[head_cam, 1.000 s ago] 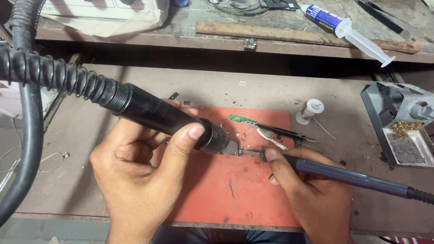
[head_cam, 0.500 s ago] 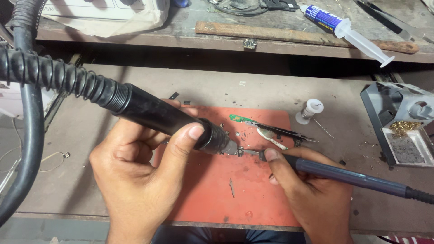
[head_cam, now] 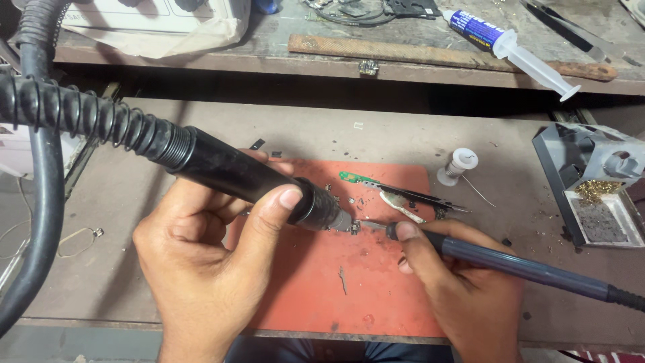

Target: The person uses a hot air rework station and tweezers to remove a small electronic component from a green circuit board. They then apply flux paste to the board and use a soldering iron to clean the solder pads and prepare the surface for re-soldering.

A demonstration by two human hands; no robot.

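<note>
My left hand (head_cam: 201,262) grips a black hot-air handpiece (head_cam: 248,176) with a ribbed hose; its metal nozzle points down-right at a tiny component (head_cam: 354,227) on the red work mat (head_cam: 322,289). My right hand (head_cam: 463,289) holds a dark soldering iron (head_cam: 517,265) like a pen, its tip touching the same spot from the right. Just beyond lie black tweezers (head_cam: 416,195) clamped on a small green circuit board (head_cam: 349,177).
A white solder spool (head_cam: 459,165) stands right of the mat. A grey iron stand with brass wool (head_cam: 594,188) sits at the far right. On the upper shelf lie a syringe (head_cam: 510,47) and a long metal file (head_cam: 416,52). Thick black hose (head_cam: 40,222) hangs at left.
</note>
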